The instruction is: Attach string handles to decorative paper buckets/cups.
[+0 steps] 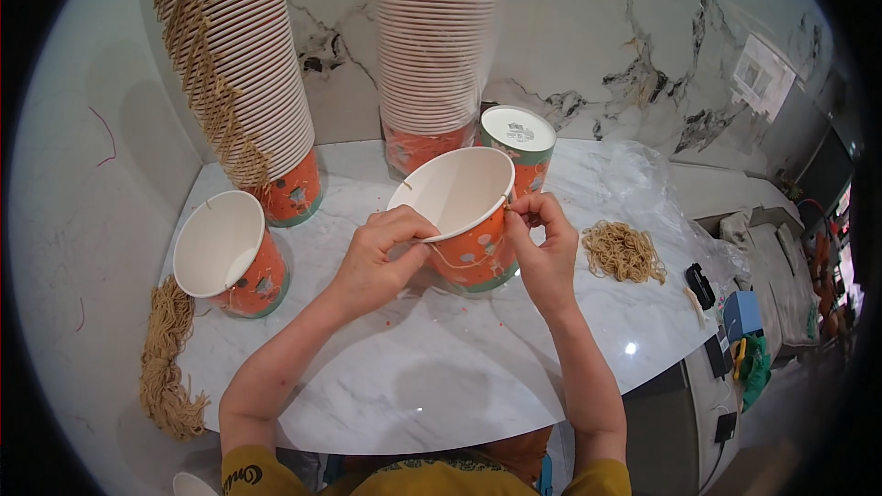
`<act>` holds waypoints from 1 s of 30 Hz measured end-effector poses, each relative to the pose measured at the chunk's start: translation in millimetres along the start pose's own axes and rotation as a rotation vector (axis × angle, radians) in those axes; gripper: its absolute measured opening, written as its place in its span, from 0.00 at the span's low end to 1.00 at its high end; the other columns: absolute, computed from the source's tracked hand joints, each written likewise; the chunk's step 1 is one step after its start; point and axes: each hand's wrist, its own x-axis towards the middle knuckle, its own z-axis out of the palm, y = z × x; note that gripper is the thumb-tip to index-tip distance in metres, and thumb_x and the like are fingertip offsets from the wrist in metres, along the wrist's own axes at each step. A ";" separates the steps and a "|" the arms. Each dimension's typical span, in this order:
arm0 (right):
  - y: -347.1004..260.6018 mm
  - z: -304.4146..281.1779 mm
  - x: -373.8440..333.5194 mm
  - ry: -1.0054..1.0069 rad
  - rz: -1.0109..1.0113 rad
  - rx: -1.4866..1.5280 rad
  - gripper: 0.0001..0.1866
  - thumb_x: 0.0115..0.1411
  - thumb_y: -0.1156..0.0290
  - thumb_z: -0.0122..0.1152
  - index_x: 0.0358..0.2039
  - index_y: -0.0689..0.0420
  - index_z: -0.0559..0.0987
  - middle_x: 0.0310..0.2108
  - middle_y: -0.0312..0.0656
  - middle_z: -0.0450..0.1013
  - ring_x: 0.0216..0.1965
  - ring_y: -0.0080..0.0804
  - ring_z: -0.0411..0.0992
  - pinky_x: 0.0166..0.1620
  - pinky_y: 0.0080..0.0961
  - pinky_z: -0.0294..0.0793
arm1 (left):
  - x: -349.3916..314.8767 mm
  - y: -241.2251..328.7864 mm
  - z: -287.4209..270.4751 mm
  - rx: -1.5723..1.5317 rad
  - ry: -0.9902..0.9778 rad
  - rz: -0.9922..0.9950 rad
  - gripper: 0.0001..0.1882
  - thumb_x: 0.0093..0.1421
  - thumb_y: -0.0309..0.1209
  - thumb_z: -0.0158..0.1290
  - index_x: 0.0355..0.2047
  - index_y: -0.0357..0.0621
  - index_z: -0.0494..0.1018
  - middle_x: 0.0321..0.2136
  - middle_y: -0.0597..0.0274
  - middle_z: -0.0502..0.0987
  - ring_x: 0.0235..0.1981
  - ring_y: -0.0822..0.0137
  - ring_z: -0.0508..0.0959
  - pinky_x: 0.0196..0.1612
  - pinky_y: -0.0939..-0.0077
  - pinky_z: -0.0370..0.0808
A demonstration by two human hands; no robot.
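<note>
An orange paper bucket (465,259) with a white inside and a green base is tilted in the middle of the table. My left hand (386,253) is closed on its near left rim, thumb outside. At the right side, just under the rim, my right hand (544,243) pinches a bit of tan cord at the bucket wall. That cord also runs loosely across the bucket's front, and a short piece shows inside the far left rim. The fingertips partly hide the cord's end.
Another corded bucket (253,280) stands at left, beside a hanging bundle of tan cords (168,367). Behind rise a corded bucket stack (243,64) and a plastic-wrapped stack (428,46). An upturned bucket (519,129), a cord pile (625,253) and clear plastic (634,174) lie right.
</note>
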 end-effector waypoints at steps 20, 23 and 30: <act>2.0 -1.4 0.1 -0.026 0.162 0.030 0.07 0.62 0.81 0.56 0.41 0.63 0.77 0.33 0.32 0.73 0.34 0.17 0.67 0.40 0.18 0.70 | 5.8 4.3 -15.7 0.009 0.017 -0.019 0.09 0.57 0.16 0.55 0.39 0.35 0.77 0.38 0.62 0.79 0.42 0.68 0.78 0.51 0.74 0.72; 1.6 -0.5 0.3 -0.006 0.124 -0.006 0.07 0.63 0.80 0.56 0.42 0.63 0.77 0.34 0.33 0.73 0.34 0.18 0.67 0.40 0.18 0.70 | 5.6 2.5 -14.6 -0.015 0.014 -0.031 0.09 0.57 0.16 0.55 0.39 0.35 0.77 0.38 0.62 0.79 0.42 0.69 0.78 0.51 0.74 0.72; -1.5 12.9 -8.9 -0.036 -0.091 -0.110 0.06 0.61 0.80 0.64 0.39 0.63 0.77 0.34 0.38 0.71 0.31 0.22 0.70 0.35 0.21 0.72 | 4.9 0.0 -18.3 -0.022 -0.009 -0.152 0.09 0.59 0.19 0.54 0.41 0.36 0.76 0.37 0.66 0.79 0.41 0.74 0.76 0.51 0.76 0.71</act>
